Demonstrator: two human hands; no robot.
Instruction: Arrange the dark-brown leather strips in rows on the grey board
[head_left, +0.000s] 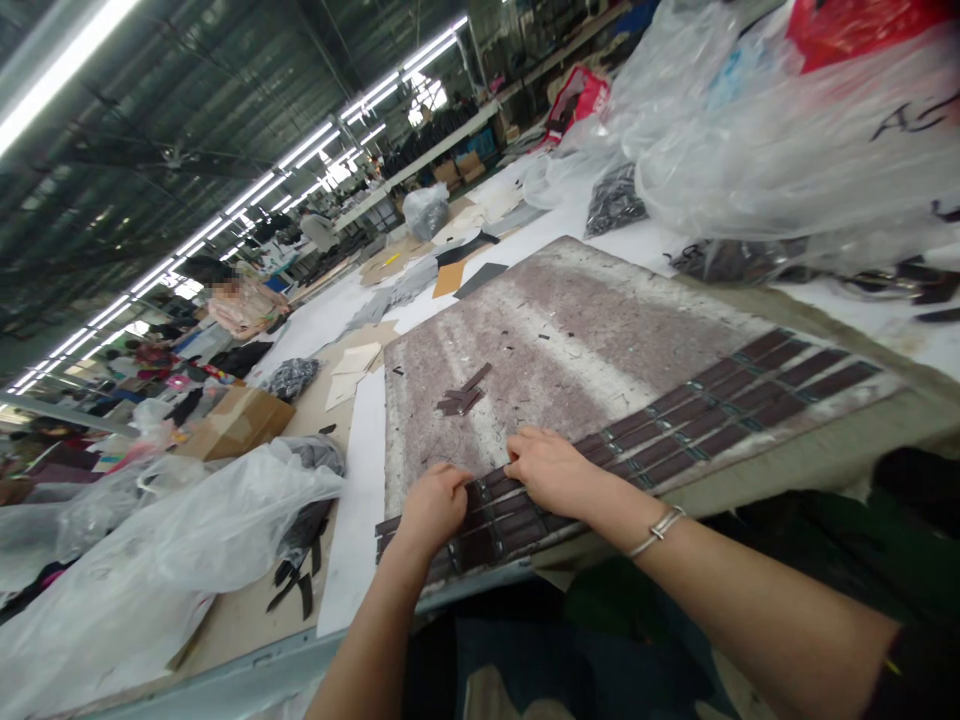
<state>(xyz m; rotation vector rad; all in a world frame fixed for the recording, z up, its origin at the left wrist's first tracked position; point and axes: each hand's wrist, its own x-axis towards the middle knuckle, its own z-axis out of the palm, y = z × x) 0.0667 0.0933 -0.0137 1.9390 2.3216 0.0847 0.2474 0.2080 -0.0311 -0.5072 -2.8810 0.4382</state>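
Along the near edge of a worn, purplish-grey board (pixel 577 290), dark brown strips (pixel 705 440) lie in rows, with small greenish-black gaps between them. My left hand (pixel 435 510) is at the left part of these rows, thumb and fingers pinched together at one end of a dark brown strip (pixel 493 487). At its other end is my right hand (pixel 553 472), fingers curled and closed against it; the exact hold of the fingertips is partly hidden. A small pile of loose dark strips (pixel 463 398) sits farther up the board, among scattered scraps.
Left of the board are clear plastic bags (pixel 217 520), a cardboard box (pixel 238 420) and black scraps (pixel 294 580). Large plastic bags (pixel 780 140) are heaped at the right. Beyond the board lie flat tan and grey pieces (pixel 448 279). A person (pixel 244 305) is across the table.
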